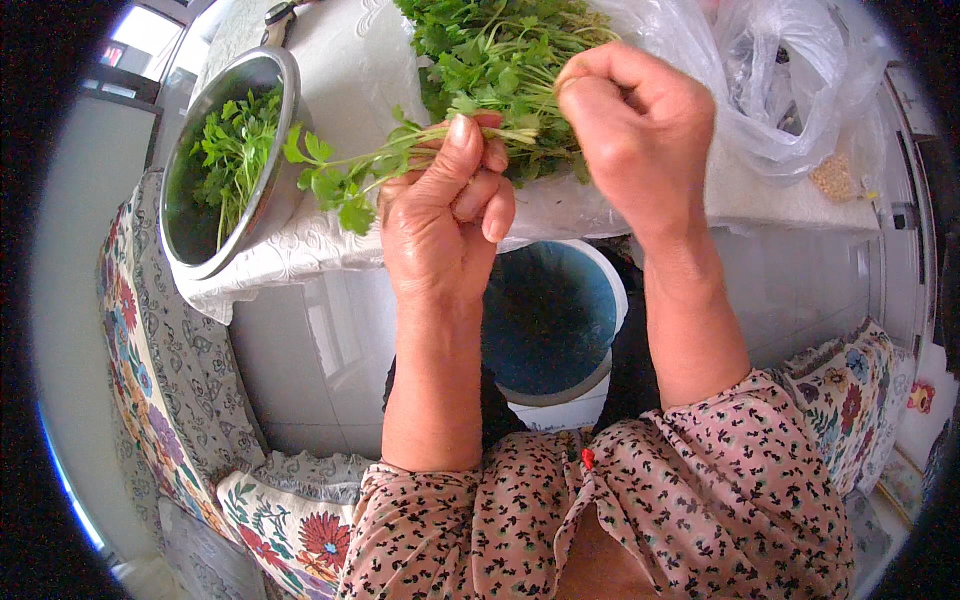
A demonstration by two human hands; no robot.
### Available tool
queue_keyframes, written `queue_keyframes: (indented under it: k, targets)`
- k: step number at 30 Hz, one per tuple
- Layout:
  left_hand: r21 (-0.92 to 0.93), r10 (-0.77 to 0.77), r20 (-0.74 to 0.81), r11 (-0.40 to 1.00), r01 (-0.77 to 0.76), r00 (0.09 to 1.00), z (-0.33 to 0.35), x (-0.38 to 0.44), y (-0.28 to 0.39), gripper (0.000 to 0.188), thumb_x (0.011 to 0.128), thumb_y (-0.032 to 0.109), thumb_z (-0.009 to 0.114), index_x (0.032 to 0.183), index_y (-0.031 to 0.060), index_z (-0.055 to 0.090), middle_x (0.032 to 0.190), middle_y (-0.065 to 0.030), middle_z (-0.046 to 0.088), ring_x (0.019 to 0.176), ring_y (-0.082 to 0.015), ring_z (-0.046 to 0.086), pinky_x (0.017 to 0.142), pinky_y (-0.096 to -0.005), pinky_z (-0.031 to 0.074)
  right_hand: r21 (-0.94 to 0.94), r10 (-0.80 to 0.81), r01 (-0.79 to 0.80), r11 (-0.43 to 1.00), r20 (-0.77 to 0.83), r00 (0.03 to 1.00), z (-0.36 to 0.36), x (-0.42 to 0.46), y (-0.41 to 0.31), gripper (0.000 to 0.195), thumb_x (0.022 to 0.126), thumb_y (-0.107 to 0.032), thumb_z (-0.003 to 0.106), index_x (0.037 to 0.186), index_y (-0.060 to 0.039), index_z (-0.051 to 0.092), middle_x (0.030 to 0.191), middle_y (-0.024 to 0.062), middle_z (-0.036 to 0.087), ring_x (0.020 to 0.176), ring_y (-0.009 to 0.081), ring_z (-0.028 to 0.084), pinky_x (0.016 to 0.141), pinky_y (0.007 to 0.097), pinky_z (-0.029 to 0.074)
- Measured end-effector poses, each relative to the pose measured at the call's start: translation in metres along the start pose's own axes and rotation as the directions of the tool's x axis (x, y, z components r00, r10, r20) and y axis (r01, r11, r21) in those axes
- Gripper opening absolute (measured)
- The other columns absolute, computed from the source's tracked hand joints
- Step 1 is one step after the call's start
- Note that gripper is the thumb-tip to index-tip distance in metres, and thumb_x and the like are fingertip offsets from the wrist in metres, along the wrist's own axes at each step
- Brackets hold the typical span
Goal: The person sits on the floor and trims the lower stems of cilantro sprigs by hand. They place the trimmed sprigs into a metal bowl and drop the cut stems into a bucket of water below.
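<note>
My left hand [442, 202] pinches a few leafy green stems [360, 165], parsley-like herbs, between thumb and fingers. Their leaves point left toward the metal bowl, and the pale cut ends stick out to the right. My right hand [637, 127] is curled into a fist at the right edge of a big heap of the same greens [495, 67]. Its fingertips face away, so I cannot tell whether it grips any stems. More sprigs [240, 157] lie inside the metal bowl [289, 82] at the table's left edge.
A white patterned cloth [360, 67] covers the table. Clear plastic bags [795, 97] lie at the right, with a small bag of pale grains [832, 178] near the edge. Below, between my knees, stands a bucket [555, 322] with a dark inside. A wristwatch [279, 19] rests behind the bowl.
</note>
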State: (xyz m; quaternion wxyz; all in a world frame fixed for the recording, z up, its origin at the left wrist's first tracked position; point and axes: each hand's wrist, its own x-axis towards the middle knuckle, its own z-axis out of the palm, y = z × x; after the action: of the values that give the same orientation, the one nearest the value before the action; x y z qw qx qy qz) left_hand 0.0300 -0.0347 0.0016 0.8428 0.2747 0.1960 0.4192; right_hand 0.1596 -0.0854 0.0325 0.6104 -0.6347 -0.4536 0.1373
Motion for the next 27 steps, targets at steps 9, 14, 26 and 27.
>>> queue_keyframes:
  k: [9,14,26,27]
  targets:
    - [-0.094,-0.04,0.029,0.995,0.043,0.999,-0.01,0.004,0.003,0.026,0.092,0.018,0.058,0.098,-0.0066,0.06,0.075,-0.0074,0.054,0.045,-0.0046,0.03,0.04,-0.0205,0.031,0.166,-0.239,0.174,0.971,0.749,0.618,-0.059,0.008,-0.02,0.012,0.071,-0.004,0.057,0.077,0.0046,0.062,0.068,0.009,0.058,0.061,0.017,0.055,0.053,0.0271,0.04]
    - [-0.079,-0.045,0.041,0.996,0.048,0.998,-0.013,0.005,0.002,0.024,0.092,0.018,0.059,0.097,-0.0061,0.061,0.072,-0.0076,0.055,0.044,-0.0043,0.03,0.039,-0.0206,0.03,-0.166,0.051,0.134,0.977,0.791,0.61,-0.053,0.002,-0.024,0.023,0.078,-0.015,0.069,0.084,0.0061,0.062,0.067,0.0086,0.058,0.052,0.0138,0.052,0.049,0.0271,0.04]
    - [0.112,-0.047,0.005,0.993,0.046,0.999,0.003,-0.003,0.003,0.016,0.087,0.012,0.064,0.088,-0.0043,0.062,0.064,-0.005,0.054,0.042,-0.0052,0.035,0.036,-0.0225,0.031,-0.142,0.083,-0.02,0.99,0.454,0.887,-0.022,-0.002,-0.015,0.016,0.083,-0.007,0.065,0.07,-0.0002,0.058,0.057,-0.0067,0.045,0.054,0.0001,0.038,0.044,0.0207,0.028]
    - [0.102,-0.049,0.003,0.994,0.048,0.999,0.004,-0.003,0.002,0.016,0.087,0.011,0.063,0.088,-0.0042,0.062,0.064,-0.005,0.054,0.042,-0.0054,0.035,0.036,-0.0229,0.032,-0.134,0.086,-0.027,0.991,0.461,0.883,-0.022,-0.002,-0.015,0.017,0.082,-0.006,0.064,0.068,-0.0001,0.056,0.056,-0.0065,0.045,0.054,0.0002,0.038,0.044,0.021,0.028]
